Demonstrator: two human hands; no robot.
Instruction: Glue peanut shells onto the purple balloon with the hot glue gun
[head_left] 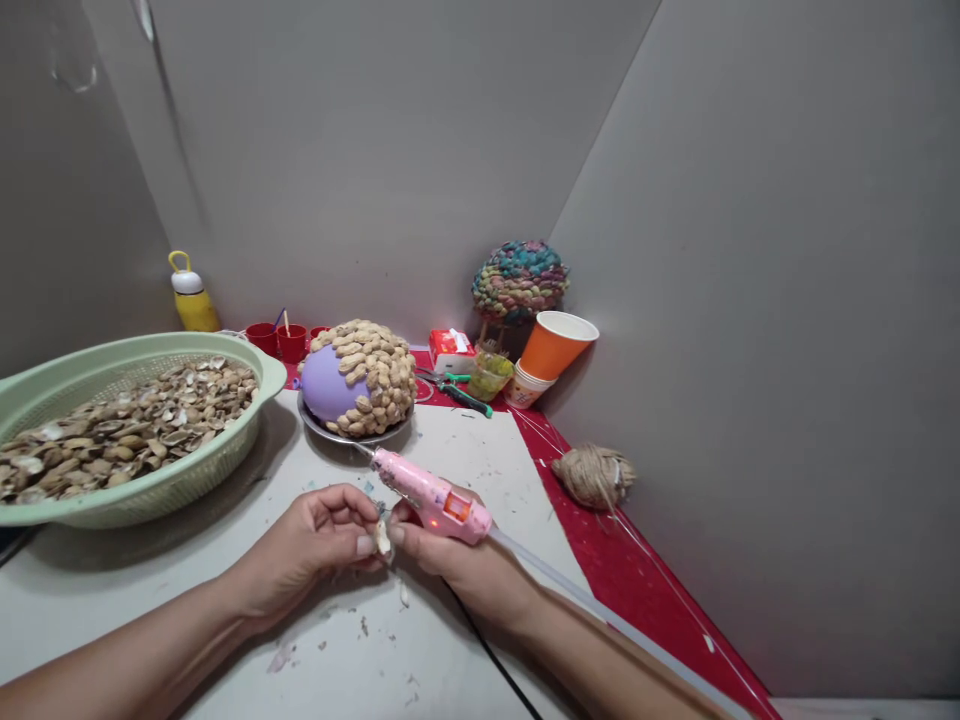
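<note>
A small peanut shell piece is pinched between the thumb and fingers of my left hand. Close beside it, my right hand is wrapped round a pink glue gun, whose nozzle points up and left. A clear glue stick runs out of its back end. Beyond the nozzle, a purple balloon partly covered with peanut shells rests in a shallow metal dish. The balloon's left side is bare. My right thumb tip is near the shell piece.
A green basket of peanut shells stands left. Behind are a yellow bottle, red cups, pliers, a colourful shell-covered ball and an orange cup. Twine lies right. A black cord hangs below the gun.
</note>
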